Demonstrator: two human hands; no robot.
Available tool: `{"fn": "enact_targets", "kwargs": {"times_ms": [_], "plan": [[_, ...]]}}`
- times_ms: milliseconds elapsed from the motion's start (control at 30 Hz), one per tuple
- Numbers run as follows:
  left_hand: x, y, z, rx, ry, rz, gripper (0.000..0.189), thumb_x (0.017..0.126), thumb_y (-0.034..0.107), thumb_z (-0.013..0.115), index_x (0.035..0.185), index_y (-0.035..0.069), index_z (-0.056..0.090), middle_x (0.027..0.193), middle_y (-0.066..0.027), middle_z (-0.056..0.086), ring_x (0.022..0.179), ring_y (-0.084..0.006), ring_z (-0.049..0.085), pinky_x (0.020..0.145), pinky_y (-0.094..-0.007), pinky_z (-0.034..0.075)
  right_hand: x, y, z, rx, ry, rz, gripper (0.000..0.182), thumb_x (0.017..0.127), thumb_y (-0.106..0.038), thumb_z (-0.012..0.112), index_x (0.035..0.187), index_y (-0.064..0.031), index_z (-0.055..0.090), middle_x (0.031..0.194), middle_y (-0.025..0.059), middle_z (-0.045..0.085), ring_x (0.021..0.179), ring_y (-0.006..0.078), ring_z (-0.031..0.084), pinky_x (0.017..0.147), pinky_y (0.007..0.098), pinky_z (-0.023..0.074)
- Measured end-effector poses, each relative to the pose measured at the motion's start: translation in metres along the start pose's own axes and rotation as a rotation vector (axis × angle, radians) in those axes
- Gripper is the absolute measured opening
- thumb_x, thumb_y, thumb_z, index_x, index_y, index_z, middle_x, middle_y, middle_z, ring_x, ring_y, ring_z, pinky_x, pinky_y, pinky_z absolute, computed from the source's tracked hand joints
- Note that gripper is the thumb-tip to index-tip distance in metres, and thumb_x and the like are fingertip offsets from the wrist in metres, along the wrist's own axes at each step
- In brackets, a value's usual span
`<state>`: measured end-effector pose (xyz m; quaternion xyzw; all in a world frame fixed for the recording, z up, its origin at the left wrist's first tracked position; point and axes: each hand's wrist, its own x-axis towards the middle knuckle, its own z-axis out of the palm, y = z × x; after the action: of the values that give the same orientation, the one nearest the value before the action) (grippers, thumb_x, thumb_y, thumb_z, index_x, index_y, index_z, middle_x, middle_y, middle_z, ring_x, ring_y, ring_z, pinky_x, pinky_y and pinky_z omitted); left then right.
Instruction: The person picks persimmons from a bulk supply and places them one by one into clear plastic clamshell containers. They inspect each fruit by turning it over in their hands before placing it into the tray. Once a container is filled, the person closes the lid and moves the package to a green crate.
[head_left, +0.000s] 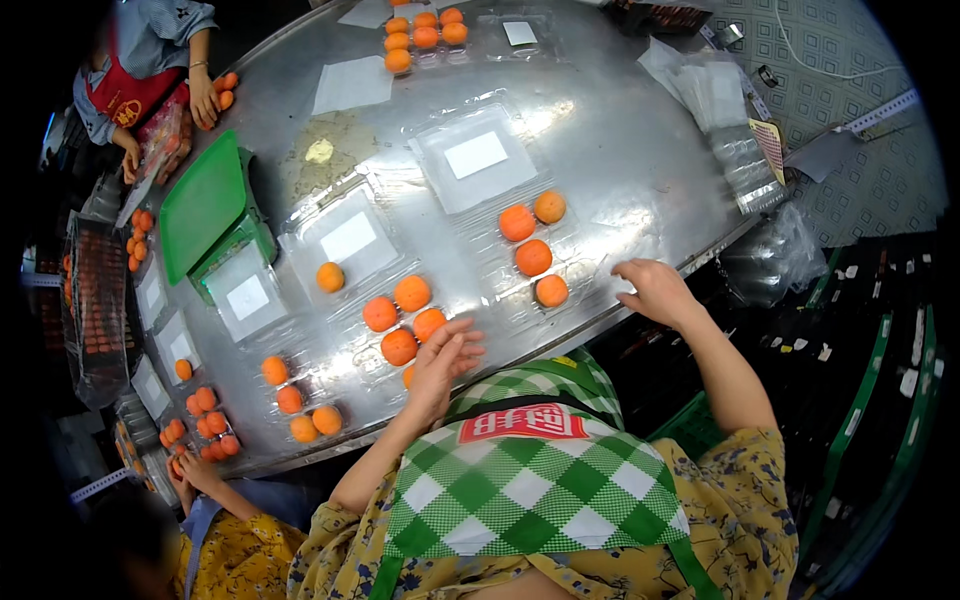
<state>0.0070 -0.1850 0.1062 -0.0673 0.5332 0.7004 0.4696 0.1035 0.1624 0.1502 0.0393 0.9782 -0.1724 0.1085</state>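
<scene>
My left hand (442, 364) is over the near edge of a clear plastic tray, beside several orange fruits (399, 347), fingers spread; whether it touches one cannot be told. At the table's near right, my right hand (652, 289) has thumb and index finger close to a thin clear plastic film or bag (621, 279); whether it pinches it is unclear. Between the hands, another clear tray holds several orange fruits (533, 257). Its open lid (480, 161) lies flat behind, with a white label on it. A single orange fruit (330, 277) rests on another labelled lid (349, 238).
A metal table (600, 157) curves ahead. Further trays with fruit (289, 399) stand left, near a green tray (206, 202). Co-workers' hands (202, 97) (196, 472) are at the far left and near left. Plastic packaging (739, 157) overhangs the right edge, beside dark crates (847, 420).
</scene>
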Motion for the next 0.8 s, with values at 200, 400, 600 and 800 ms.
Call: {"fn": "enact_targets", "kwargs": {"times_ms": [200,400,600,800], "plan": [[0.038,-0.013,0.028,0.141,0.27,0.077,0.063,0.093,0.021,0.054,0.145,0.002,0.024,0.145,-0.0173,0.031,0.13,-0.0247,0.037,0.105,-0.0347,0.032,0.061,0.043,0.05,0.364,0.044,0.322,0.038,0.078,-0.02,0.068,0.108,-0.0001,0.058,0.085,0.0145,0.067,0.08,0.0305,0.065,0.07,0.0387,0.051],[0.081,-0.02,0.054,0.175,0.422,0.085,0.073,0.09,0.02,0.058,0.146,-0.001,0.016,0.148,-0.0216,0.026,0.132,-0.0294,0.033,0.107,-0.0368,0.03,0.086,0.058,0.085,0.697,-0.038,0.338,0.035,0.08,-0.017,0.067,0.109,-0.0007,0.059,0.07,0.01,0.064,0.064,0.0215,0.062,0.062,0.0327,0.0493],[0.101,-0.027,0.064,0.101,0.54,0.079,0.072,0.089,0.017,0.059,0.146,-0.002,0.018,0.145,-0.0214,0.031,0.128,-0.0275,0.038,0.103,-0.0344,0.035,0.095,0.066,0.071,0.721,-0.207,0.308,0.04,0.077,-0.013,0.069,0.113,-0.0017,0.056,0.079,0.0118,0.064,0.073,0.0241,0.063,0.066,0.0345,0.0493],[0.1,-0.031,0.072,0.125,0.645,0.095,0.07,0.09,0.015,0.059,0.145,-0.001,0.02,0.142,-0.0196,0.036,0.123,-0.0245,0.043,0.1,-0.0333,0.038,0.126,0.055,0.041,0.315,0.209,-0.189,0.062,0.067,-0.013,0.073,0.123,-0.0052,0.047,0.114,0.0144,0.051,0.104,0.0327,0.05,0.087,0.0403,0.0442]]}}
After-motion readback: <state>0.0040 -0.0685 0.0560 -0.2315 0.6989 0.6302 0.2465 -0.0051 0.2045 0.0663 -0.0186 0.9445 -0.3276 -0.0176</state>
